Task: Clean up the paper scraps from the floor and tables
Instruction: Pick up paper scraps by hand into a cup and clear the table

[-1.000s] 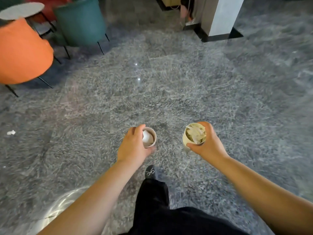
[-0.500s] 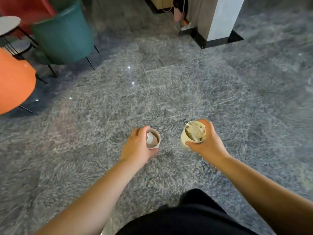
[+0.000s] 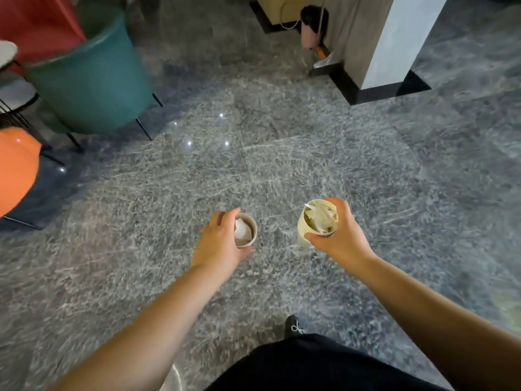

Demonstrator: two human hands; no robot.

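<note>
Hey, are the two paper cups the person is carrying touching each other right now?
Apart. In the head view, bare floor shows between the brown cup gripped by the left hand and the cream cup gripped by the right hand.

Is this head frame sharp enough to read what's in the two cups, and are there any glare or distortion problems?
Head view: both hands and cups are fairly sharp; white paper shows in the left cup, crumpled scraps in the right cup. The floor has small bright glare spots near the teal chair and is smeared by motion blur toward the lower edges. Wide-angle distortion tilts the pillar.
</note>
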